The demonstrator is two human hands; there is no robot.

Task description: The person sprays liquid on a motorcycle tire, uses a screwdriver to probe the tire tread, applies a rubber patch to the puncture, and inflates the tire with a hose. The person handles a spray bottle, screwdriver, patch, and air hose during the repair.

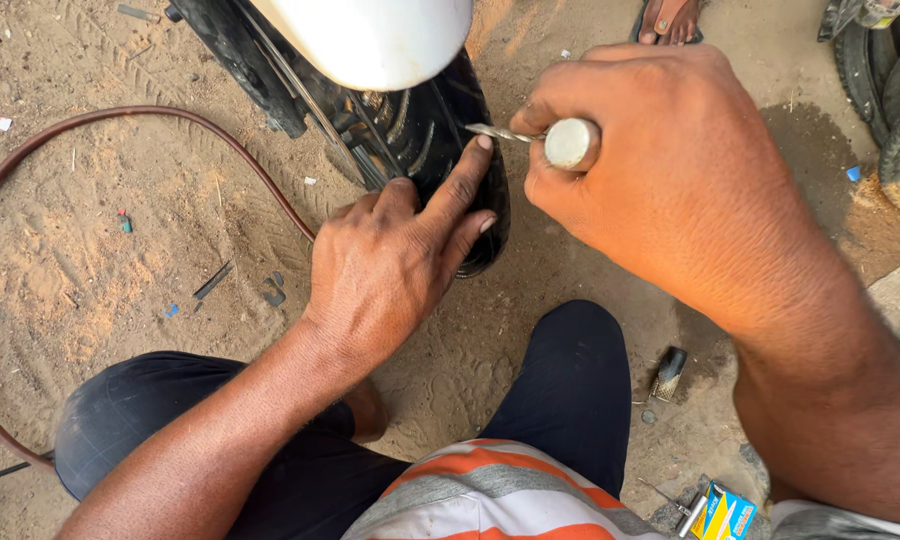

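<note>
I had my right hand (670, 170) clenched around a tool with a round pale handle (570, 143), its thin metal shaft pointing left into the black rubber tyre (440, 120). My left hand (395, 260) lay open on the tyre, holding nothing, forefinger pressed beside the shaft. A glossy white mudguard (370, 40) overhung the tyre's far side. A reddish hose (120, 115) curved over the loose, track-marked sandy ground (150, 230) at left. A small yellow-and-blue box (722, 512) lay near right.
</note>
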